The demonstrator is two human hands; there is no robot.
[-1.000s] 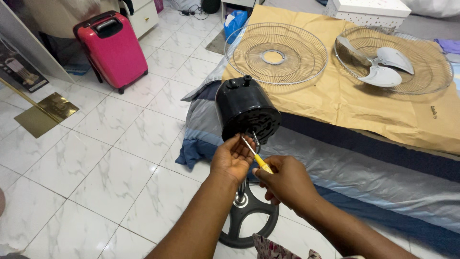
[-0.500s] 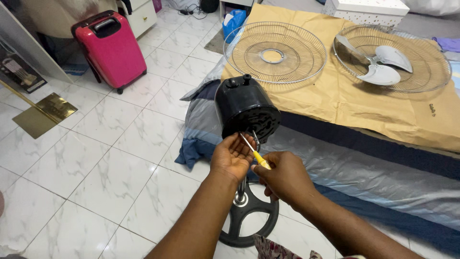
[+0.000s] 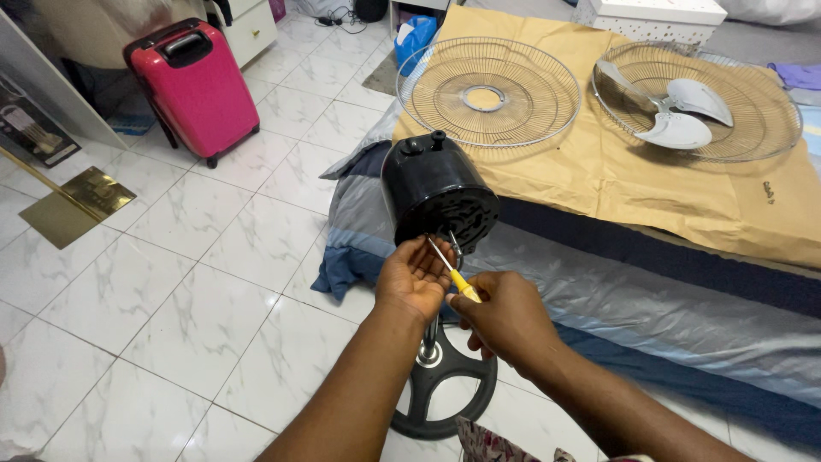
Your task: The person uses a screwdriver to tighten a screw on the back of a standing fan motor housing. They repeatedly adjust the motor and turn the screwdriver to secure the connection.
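Your right hand is closed around a yellow-handled screwdriver, shaft angled up and away from the grip toward the underside of the black fan motor housing. Your left hand is just beside that grip, palm cupped under the tip and partly open; whether its fingers pinch anything, you can't tell. Against half a second and a second ago, almost nothing has shifted: both hands sit in the same spot, the shaft at much the same angle. Judged from that, the work at the back of the housing is ongoing, not finished.

Below your grip, the fan pole runs down to the round black base on the tiled floor. Beyond the housing, on brown paper over the bed, lie one wire guard and, well apart, a second guard with the fan blade in it. Far left stands a pink suitcase.
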